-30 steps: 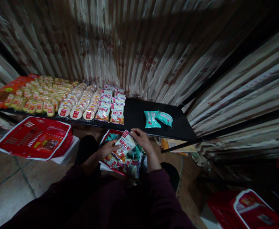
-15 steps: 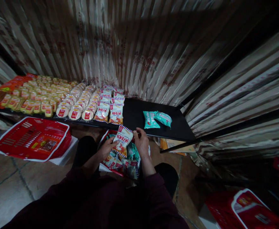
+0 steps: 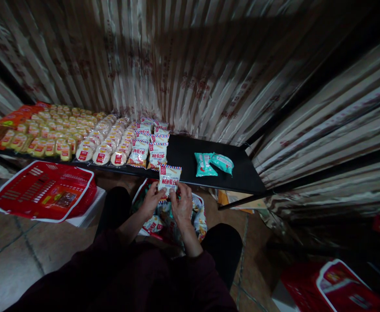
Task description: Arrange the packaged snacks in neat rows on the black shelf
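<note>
Snack packet (image 3: 169, 176) lifted to shelf edge (image 3: 190, 183); both hands gripping.

On my feed a black shelf (image 3: 190, 160) runs along a striped curtain (image 3: 193, 65). From its far left I see orange packs (image 3: 1, 125), then rows of small yellow packets (image 3: 47, 138), round pale packets (image 3: 103, 149) with red labels, and two rows of striped-edge bags (image 3: 141, 149). Two teal packets (image 3: 214, 164) lie touching each other on the bare shelf, well apart from the rows. A red basket (image 3: 42, 190) sits tilted on a white box (image 3: 86, 214) on the tiled floor (image 3: 11, 255); another basket (image 3: 336, 281) shows at bottom right
</note>
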{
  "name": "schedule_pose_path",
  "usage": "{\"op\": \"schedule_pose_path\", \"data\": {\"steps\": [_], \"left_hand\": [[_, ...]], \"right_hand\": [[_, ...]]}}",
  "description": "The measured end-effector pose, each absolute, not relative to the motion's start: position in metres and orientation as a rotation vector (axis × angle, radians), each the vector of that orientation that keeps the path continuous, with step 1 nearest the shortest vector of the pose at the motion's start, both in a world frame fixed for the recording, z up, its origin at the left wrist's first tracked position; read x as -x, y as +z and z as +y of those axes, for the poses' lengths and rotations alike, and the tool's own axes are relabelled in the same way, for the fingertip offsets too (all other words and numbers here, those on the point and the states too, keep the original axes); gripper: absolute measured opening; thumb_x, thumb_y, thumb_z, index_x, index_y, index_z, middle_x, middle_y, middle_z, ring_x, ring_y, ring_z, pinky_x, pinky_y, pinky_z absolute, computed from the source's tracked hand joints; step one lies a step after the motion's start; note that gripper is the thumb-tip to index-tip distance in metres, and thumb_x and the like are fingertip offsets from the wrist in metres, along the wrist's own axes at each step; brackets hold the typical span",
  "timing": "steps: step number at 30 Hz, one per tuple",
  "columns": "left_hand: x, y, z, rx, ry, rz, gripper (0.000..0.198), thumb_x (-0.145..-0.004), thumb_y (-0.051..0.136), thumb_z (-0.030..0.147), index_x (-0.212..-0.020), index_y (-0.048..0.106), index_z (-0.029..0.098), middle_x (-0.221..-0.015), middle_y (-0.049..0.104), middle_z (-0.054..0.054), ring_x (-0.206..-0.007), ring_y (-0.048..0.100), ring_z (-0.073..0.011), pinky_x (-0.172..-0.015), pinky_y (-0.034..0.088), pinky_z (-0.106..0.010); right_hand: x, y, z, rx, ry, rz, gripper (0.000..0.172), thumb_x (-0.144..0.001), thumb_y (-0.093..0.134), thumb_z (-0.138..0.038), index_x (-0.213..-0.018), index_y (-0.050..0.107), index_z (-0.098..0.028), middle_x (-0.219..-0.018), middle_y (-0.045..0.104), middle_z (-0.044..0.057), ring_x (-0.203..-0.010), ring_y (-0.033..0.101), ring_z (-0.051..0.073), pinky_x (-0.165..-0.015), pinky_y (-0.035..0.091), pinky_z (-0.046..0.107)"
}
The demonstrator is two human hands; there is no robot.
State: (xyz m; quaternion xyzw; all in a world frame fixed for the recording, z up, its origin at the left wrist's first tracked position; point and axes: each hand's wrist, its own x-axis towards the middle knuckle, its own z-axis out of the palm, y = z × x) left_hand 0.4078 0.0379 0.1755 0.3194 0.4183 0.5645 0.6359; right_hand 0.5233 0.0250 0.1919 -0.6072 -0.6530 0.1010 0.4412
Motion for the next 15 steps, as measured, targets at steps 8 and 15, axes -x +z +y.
{"op": "schedule_pose_path", "data": {"steps": [8,15], "left_hand": [[-0.41,0.187,0.034,-0.736,1.277,0.904,0.036,-0.071,0.068,0.032,-0.102,0.056,0.019,-0.1,0.067,-0.004,-0.097,0.061,-0.0194,-0.089,0.042,-0.032],[-0.407,0.195,0.031,-0.854,1.209,0.987,0.029,-0.081,0.054,0.044,-0.1,0.061,0.023,-0.107,0.064,-0.002,-0.103,0.057,-0.0206,-0.088,0.043,-0.03]], "right_hand": [[-0.523,0.196,0.022,1.5,0.29,-1.602,0.04,-0.09,0.043,-0.038,-0.122,0.052,-0.016,-0.119,0.055,0.014,-0.113,0.05,0.024,-0.097,0.042,0.045],[-0.522,0.201,0.017,1.492,0.49,-1.546,0.054,-0.086,0.047,-0.046,-0.131,0.044,-0.015,-0.132,0.05,0.016,-0.123,0.045,0.027,-0.103,0.035,0.049]]}}
